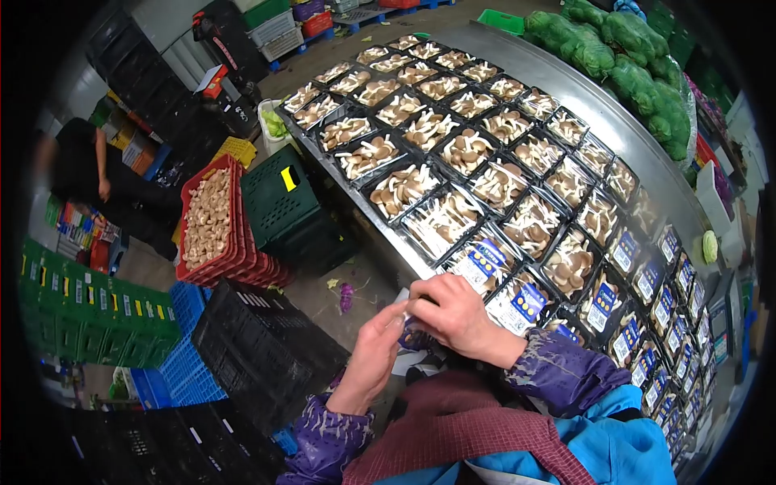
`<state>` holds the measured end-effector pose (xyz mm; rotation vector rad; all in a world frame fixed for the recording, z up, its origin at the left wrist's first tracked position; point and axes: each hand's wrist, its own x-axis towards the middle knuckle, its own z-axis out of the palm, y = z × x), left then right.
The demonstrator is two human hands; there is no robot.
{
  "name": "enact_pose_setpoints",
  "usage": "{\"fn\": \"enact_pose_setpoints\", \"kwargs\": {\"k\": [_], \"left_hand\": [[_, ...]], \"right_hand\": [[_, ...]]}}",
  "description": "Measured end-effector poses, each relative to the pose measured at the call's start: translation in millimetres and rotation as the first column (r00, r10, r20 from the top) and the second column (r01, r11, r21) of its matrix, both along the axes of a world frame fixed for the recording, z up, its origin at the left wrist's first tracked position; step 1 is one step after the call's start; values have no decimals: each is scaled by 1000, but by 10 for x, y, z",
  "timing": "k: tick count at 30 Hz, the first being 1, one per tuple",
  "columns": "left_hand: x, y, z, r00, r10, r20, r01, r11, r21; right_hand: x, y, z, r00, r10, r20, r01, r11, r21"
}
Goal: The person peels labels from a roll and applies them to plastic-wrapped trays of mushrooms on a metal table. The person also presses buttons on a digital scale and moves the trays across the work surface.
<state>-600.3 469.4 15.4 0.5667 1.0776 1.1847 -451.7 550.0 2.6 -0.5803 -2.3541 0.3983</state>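
Observation:
My left hand (375,349) and my right hand (459,315) meet in front of my body, at the near edge of the metal table. Their fingertips are pinched together on a white and blue label strip (414,336), mostly hidden behind the fingers. Just beyond my right hand, black trays of mushrooms (469,150) stand in close rows. The nearest labelled tray (483,263) carries a blue and white label, as do several others to the right. Farther trays have no label showing.
A red crate of mushrooms (208,217) and a dark green crate (279,212) stand left of the table (517,50). Black crates (259,352) are nearer on the left. Netted green vegetables (614,61) are piled at the back right. Another person (89,166) stands at far left.

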Motion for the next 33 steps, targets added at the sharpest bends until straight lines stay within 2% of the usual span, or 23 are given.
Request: {"fn": "enact_pose_setpoints", "kwargs": {"k": [2, 4, 6, 7, 8, 10, 12, 14, 16, 17, 18, 20, 23, 24, 26, 27, 28, 30, 32, 33], "left_hand": [[-57, 33, -108, 985, -62, 159, 60, 998, 15], [-95, 81, -159, 979, -103, 176, 99, 995, 32], [-107, 117, -202, 968, -16, 249, 35, 997, -70], [-169, 144, -363, 993, 28, 114, -27, 1000, -10], [-307, 172, -610, 964, 129, -232, -144, 988, -50], [-491, 185, -660, 808, 213, -549, -299, 951, -72], [-592, 120, -755, 797, 265, -542, -335, 942, -31], [-601, 85, -757, 783, 318, -534, -376, 927, 1], [-521, 77, -630, 812, 338, -476, -392, 920, -15], [-488, 82, -566, 819, 319, -478, -371, 929, -16], [-459, 80, -512, 816, 321, -481, -374, 927, -16], [-406, 59, -435, 883, 305, -356, -337, 941, -31], [-363, 72, -315, 897, 328, -297, -339, 941, 16], [-358, 91, -244, 903, 329, -275, -334, 942, 30], [-340, 125, -103, 918, 332, -219, -324, 943, 73], [-331, 150, -32, 920, 347, -179, -335, 937, 95], [-327, 177, 26, 922, 361, -140, -347, 931, 118], [-361, 220, 127, 921, 389, 12, -387, 912, 137], [-400, 229, 186, 880, 451, 152, -467, 878, 102], [-334, 246, 263, 855, 478, 202, -507, 852, 129]], "right_hand": [[-7, 52, -50, 1000, 12, 5, -12, 999, 38], [-8, 94, -67, 1000, 25, 10, -25, 997, 74], [29, 145, -87, 992, 124, 21, -123, 991, -42], [73, 209, -74, 990, 111, 85, -99, 986, -136], [101, 314, -145, 994, 101, -47, -110, 961, -255], [152, 645, -185, 964, -52, -260, -82, 874, -479], [229, 1053, -192, 915, -325, -240, -12, 572, -821], [236, 1437, -424, 881, -431, -196, -14, 389, -921], [218, 1671, -744, 905, -425, -22, 180, 431, -884], [207, 1734, -895, 902, -432, -7, 212, 457, -864], [200, 1758, -999, 897, -433, 94, 370, 613, -698], [221, 1775, -1216, 911, -401, 101, 412, 858, -308], [85, 1546, -869, 800, -479, 360, 514, 858, -1], [69, 1487, -825, 747, -547, 378, 520, 835, 180], [38, 1155, -453, 880, -366, 304, 391, 920, -26], [0, 957, -335, 969, -168, 184, 213, 940, -265], [-42, 750, -245, 1000, 10, 16, -2, 885, -467], [-120, 379, -112, 922, 292, -252, -384, 631, -674], [-117, 217, -78, 931, 366, -2, -238, 601, -763], [-133, 73, 35, 968, 138, -209, -246, 368, -897]]}}
